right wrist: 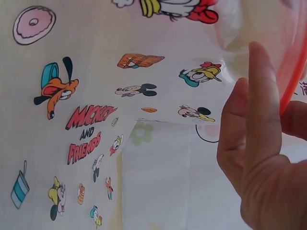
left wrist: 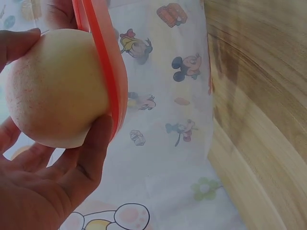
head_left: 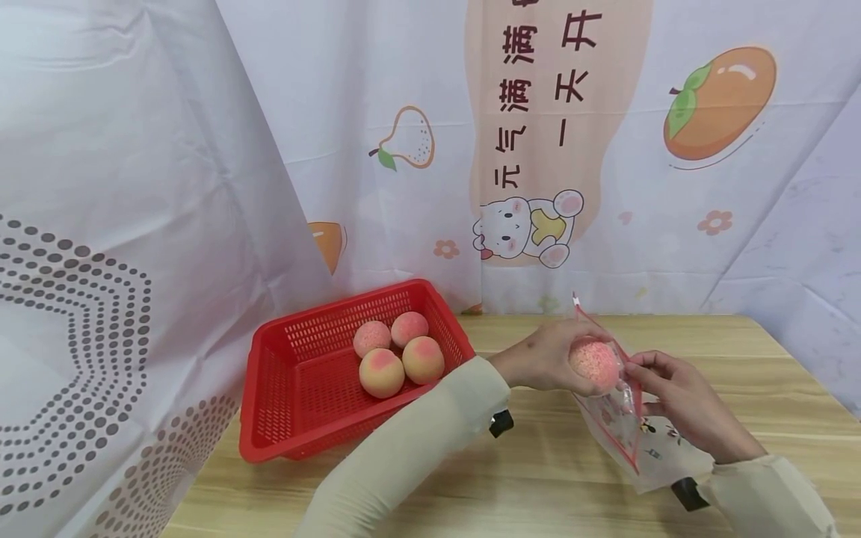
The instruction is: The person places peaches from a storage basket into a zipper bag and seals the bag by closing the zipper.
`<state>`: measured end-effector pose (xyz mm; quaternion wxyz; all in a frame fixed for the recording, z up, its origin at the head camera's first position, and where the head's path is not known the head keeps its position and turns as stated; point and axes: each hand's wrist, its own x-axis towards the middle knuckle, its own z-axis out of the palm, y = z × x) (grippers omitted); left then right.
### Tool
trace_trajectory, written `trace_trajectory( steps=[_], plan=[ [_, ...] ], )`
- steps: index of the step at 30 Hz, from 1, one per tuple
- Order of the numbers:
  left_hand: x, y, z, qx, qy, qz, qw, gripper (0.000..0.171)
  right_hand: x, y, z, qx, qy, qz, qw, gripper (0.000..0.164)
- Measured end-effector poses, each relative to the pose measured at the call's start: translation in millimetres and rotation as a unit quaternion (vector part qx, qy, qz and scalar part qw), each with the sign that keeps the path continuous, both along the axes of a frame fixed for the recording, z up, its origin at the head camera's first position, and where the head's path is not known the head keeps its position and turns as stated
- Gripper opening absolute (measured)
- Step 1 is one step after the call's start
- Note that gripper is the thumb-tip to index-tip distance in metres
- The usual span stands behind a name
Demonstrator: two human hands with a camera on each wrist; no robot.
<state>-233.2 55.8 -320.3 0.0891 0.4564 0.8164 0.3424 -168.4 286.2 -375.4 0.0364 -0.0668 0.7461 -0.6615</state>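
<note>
A pink and yellow peach [head_left: 593, 365] is gripped in my left hand [head_left: 548, 357], right at the mouth of a clear zip bag. In the left wrist view, fingers and thumb curl round the peach [left wrist: 60, 88], which sits against the red zip edge [left wrist: 108, 62]. My right hand [head_left: 689, 400] pinches the zip bag [head_left: 622, 433] by its red rim on the right side. Cartoon prints cover the bag [right wrist: 86, 143] in the right wrist view, with the right hand [right wrist: 268, 158] at its red edge.
To the left stands a red perforated basket [head_left: 269, 396] with several peaches [head_left: 382, 372] in its right half. Both sit on a wood-grain table [head_left: 538, 478]. A printed white cloth [head_left: 403, 67] hangs behind, and another cloth [head_left: 168, 187] hangs at the left.
</note>
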Motion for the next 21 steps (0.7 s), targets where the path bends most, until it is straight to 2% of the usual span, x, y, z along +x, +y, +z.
trace_trajectory(
  steps=[5,8,12,15,18,21],
  plan=[
    [1.1,2.0,-0.8,-0.01,0.019,0.012,0.9997,0.064,0.5,-1.7,-1.5,-0.006,0.001,-0.003,1.0,0.01],
    [2.4,1.7,-0.2,-0.009,0.023,0.035,0.9991,0.059,0.1,-1.9,-3.6,-0.015,0.005,-0.013,1.0,0.01],
    [2.6,-2.3,2.7,0.009,0.022,0.065,0.9976,0.052,-2.6,-0.5,-6.6,-0.078,0.026,-0.039,0.996,0.007],
    [1.6,-7.0,5.3,0.028,0.026,0.07,0.9968,0.046,-4.9,1.3,-4.7,-0.137,0.048,-0.057,0.988,0.006],
    [0.1,-13.4,7.6,0.039,0.024,0.071,0.9964,0.044,-6.7,3.8,0.8,-0.161,0.065,-0.069,0.982,0.006],
    [-1.2,-22.0,10.0,0.042,0.02,0.075,0.9961,0.043,-7.5,7.9,7.3,-0.153,0.073,-0.077,0.982,0.006]
  ],
)
